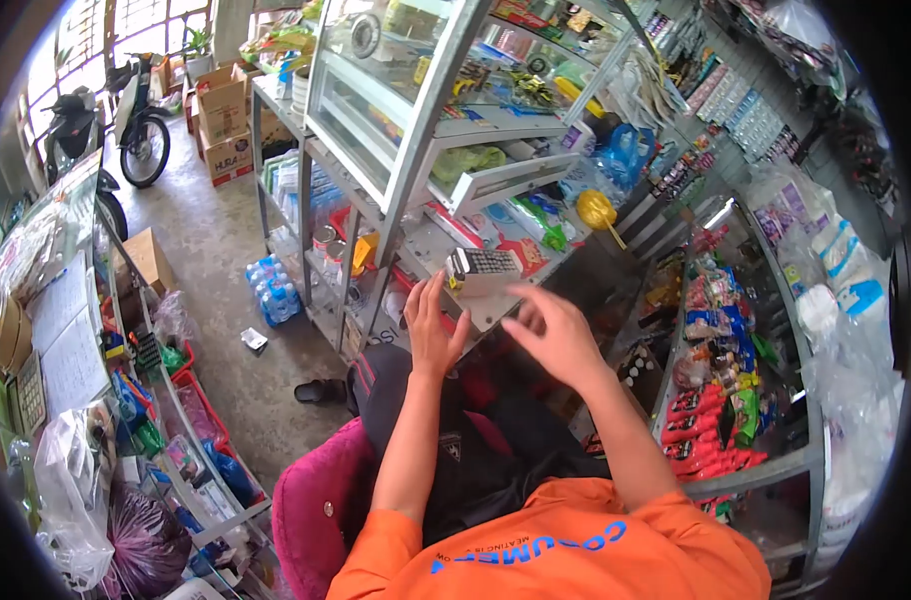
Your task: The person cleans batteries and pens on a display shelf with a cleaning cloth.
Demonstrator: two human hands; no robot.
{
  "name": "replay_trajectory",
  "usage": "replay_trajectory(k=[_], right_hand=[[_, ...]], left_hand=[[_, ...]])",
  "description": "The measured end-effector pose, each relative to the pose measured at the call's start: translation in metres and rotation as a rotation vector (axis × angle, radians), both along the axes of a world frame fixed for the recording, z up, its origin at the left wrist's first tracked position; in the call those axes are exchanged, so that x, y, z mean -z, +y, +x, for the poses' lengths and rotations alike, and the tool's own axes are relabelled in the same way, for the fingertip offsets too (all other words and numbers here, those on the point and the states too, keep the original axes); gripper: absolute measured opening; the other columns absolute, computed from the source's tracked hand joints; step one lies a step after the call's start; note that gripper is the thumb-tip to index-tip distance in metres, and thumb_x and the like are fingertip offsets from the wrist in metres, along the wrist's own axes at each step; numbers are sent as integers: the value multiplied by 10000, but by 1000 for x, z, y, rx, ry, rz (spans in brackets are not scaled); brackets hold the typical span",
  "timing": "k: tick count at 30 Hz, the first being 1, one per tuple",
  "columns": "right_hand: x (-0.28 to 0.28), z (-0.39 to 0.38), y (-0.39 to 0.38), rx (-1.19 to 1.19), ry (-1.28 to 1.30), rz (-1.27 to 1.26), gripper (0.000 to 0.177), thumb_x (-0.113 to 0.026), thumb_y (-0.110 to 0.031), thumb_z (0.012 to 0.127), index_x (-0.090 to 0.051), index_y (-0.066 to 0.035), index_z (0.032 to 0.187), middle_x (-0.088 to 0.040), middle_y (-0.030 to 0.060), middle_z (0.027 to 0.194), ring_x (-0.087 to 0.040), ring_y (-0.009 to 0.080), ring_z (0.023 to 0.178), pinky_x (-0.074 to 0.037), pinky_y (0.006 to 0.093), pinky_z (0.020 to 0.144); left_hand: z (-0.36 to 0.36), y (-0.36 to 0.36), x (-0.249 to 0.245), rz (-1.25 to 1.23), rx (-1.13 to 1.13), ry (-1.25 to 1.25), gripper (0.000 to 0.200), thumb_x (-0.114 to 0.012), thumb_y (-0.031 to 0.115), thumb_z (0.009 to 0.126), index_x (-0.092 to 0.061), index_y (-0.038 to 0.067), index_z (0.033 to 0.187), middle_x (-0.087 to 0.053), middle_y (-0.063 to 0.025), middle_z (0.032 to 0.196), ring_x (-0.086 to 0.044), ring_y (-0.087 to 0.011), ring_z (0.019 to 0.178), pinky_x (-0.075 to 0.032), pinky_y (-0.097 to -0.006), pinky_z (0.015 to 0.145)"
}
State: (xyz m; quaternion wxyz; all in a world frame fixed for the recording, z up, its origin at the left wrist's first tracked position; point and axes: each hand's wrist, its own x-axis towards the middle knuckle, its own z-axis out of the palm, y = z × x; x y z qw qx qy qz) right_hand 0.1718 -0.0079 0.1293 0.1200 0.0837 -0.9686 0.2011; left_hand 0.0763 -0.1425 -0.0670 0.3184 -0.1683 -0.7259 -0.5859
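A small white box point(483, 268) with a dark, grid-like top sits on the grey shelf board point(483, 309) in front of me. My left hand point(435, 326) is raised at its near left corner, fingers stretched upward and apart. To the right of the box, my right hand point(555, 335) hovers over the edge of the board, thumb and fingers spread and slightly blurred. Neither hand holds anything. Behind the box lie red and white flat packages point(520, 252), and a half-pulled white drawer point(515, 180) juts out above them.
A glass-sided metal cabinet point(375, 110) rises ahead. At left, a glass counter carries an open notebook point(67, 325) and a calculator point(30, 392). Packed bottles point(273, 290) and a black sandal point(320, 391) are on the floor. Racks of red packets point(700, 430) stand at right.
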Motion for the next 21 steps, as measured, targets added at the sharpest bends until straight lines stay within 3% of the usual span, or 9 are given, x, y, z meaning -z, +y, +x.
replay_trajectory(k=[2, 8, 10, 21], right_hand=[[-9, 35, 9, 16, -158, -40, 451, -810, -168, 929, -668, -82, 1348, -709, 68, 918, -675, 200, 786, -559, 346, 737], [0, 76, 40, -22, -109, 67, 408, -784, -152, 945, -678, -69, 1330, -700, 94, 918, -682, 223, 799, -566, 362, 745], [2, 84, 46, -58, -110, 122, 362, -765, -222, 949, -688, -94, 1279, -727, 114, 958, -716, 318, 868, -577, 437, 818], [8, 95, 75, -74, -159, 51, 306, -756, -220, 956, -711, -68, 1217, -736, 127, 979, -725, 323, 885, -577, 446, 812]], left_hand=[[-3, -2, 0, -15, 7, 22, 732, -737, 254, 903, -492, 28, 1556, -562, -175, 1521, -459, -398, 1432, -323, -495, 1219], [11, -15, 0, -23, -29, 24, 700, -724, 273, 941, -488, 28, 1553, -573, -205, 1458, -467, -403, 1402, -329, -495, 1210], [16, -15, 2, -28, -24, 24, 694, -718, 269, 946, -485, 27, 1554, -571, -212, 1454, -467, -406, 1398, -330, -495, 1208], [19, -14, 4, 6, -68, -39, 681, -711, 227, 971, -453, -9, 1555, -583, -230, 1409, -516, -406, 1324, -382, -488, 1162]])
